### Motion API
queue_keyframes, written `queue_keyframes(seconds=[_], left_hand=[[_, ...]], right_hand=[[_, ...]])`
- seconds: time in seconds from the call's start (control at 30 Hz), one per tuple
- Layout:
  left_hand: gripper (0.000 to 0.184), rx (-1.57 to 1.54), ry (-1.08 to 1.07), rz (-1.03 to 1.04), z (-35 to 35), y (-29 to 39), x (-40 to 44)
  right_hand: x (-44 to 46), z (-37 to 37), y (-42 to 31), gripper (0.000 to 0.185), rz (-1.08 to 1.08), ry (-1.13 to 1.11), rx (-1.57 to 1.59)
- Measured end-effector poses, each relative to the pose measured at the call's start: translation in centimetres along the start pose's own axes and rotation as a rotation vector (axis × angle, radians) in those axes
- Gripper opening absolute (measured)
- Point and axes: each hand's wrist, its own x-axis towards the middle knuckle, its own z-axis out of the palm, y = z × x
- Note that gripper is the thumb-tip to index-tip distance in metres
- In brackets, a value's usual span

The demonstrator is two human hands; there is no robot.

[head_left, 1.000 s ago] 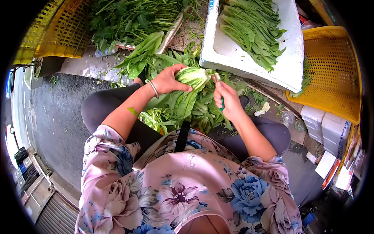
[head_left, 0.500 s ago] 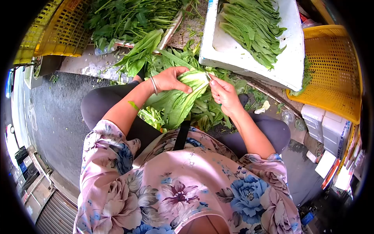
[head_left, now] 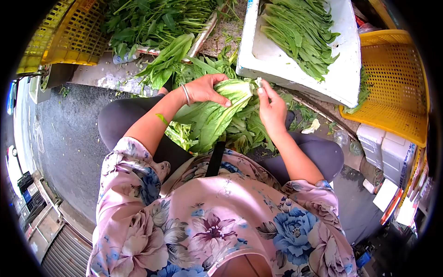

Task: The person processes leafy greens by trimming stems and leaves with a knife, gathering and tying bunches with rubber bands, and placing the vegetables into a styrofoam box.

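Observation:
My left hand (head_left: 206, 90), with a bracelet at the wrist, grips a leafy green vegetable (head_left: 227, 102) from its left side, thumb across the leaves. The pale stem end points right. At that end my right hand (head_left: 270, 105) is closed, with thumb and forefinger pinched beside the stem; whatever they hold is too small to name. Loose leaves (head_left: 244, 134) lie beneath the vegetable, between my knees. A separate leafy piece (head_left: 170, 60) rests just beyond my left hand.
A white foam box (head_left: 295, 79) holding long greens (head_left: 300, 37) stands at the upper right, beside a yellow basket (head_left: 397, 117). Dark greens (head_left: 161, 23) are heaped at the upper left, next to yellow crates (head_left: 76, 39). White blocks (head_left: 385, 150) sit at the right.
The vegetable has shifted slightly right and its leaves hang lower than in the first frame. My right hand has turned more upright, and the green-handled tool seen in it earlier no longer shows.

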Motion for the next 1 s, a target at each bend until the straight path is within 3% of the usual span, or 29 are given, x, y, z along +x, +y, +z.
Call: queue_keyframes(seconds=[0.1, 0.17, 0.2, 0.3, 0.37, 0.43, 0.53, 0.67, 0.9, 1.0], left_hand=[[0.044, 0.064, 0.017, 0.054, 0.1, -0.3, 0.2], [0.045, 0.081, 0.047, 0.082, 0.3, -0.6, 0.3], [0.050, 0.070, 0.070, 0.050, 0.5, -0.2, 0.2], [0.059, 0.044, 0.045, 0.078, 1.3, 0.3, 0.1], [0.055, 0.003, 0.120, 0.247, 1.8, -0.5, 0.6], [0.049, 0.078, 0.142, 0.319, 2.0, -0.4, 0.6], [0.041, 0.647, 0.368, 0.557, 2.0, 0.2, 0.3], [0.040, 0.867, 0.532, 0.652, 3.3, 0.8, 0.1], [0.026, 0.533, 0.459, 0.527, 3.0, 1.3, 0.1], [0.026, 0.654, 0.466, 0.520, 2.3, 0.9, 0.3]], right_hand=[[0.4, -0.6, -0.6, 0.043, 0.004, 0.069, -0.140], [0.0, -0.5, -0.9, 0.048, 0.304, -0.189, 0.264], [-0.2, 0.2, -0.8, 0.050, 0.261, -0.208, 0.494], [0.1, -0.6, -1.4, 0.045, 0.437, -0.345, 0.530], [0.4, -0.6, -1.4, 0.036, 0.434, -0.331, 0.563], [0.3, -0.1, -0.7, 0.029, 0.263, -0.262, 0.548], [0.1, 0.4, -0.4, 0.025, 0.231, -0.190, 0.546], [0.3, 0.4, 0.4, 0.026, 0.084, -0.152, 0.431], [0.6, 0.3, 0.1, 0.028, 0.089, -0.139, 0.404], [0.5, 0.2, 0.3, 0.029, 0.084, -0.145, 0.363]])
